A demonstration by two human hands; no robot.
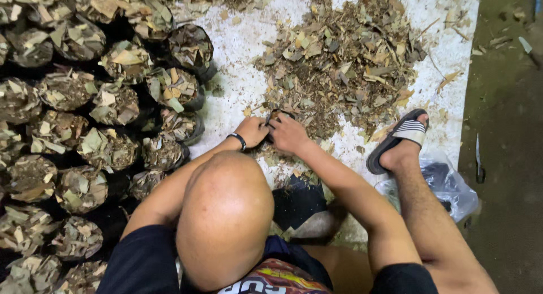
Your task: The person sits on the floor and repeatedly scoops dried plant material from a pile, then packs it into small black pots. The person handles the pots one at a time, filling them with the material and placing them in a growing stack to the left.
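From my feed: black band on the left wrist [240, 140], dark shorts [144, 263] lower left of frame, multicoloured print on the shirt hem [277, 278] bottom centre, black slide sandal [399, 140] with white-striped strap right of centre. Arms and legs bare.

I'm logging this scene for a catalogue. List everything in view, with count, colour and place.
Small black bags filled with dry leaf mix: many, packed in rows, left.
Pile of dry brown chopped leaves: one, top centre.
White ground sheet: one, under the pile.
Small black bag between the hands: one, mostly hidden.
Clear plastic bag holding dark things: one, right.
Black-and-white striped sandal: one, on the right foot.
Black wristband: one, left wrist.
Left hand: grips the bag's edge.
Right hand: grips the bag's edge.
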